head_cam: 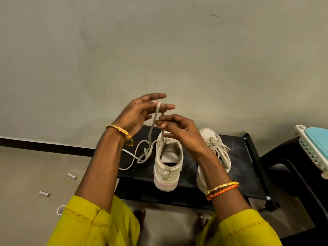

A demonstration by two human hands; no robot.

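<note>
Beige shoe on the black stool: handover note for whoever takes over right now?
Left hand: raised, holds the top of a loop of beige shoelace at its fingertips.
Right hand: pinches the same loop lower down, above the beige high-top shoe.
Shoe stands on the black fabric stool, heel toward the camera; loose lace trails left.
Done: loop formed; second beige shoe alongside is laced.
Left: no bow yet; probably finish the knot.

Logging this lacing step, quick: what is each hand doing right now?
Left hand: pinches the top of the shoelace loop.
Right hand: pinches the same shoelace lower down, above the shoe.
</note>
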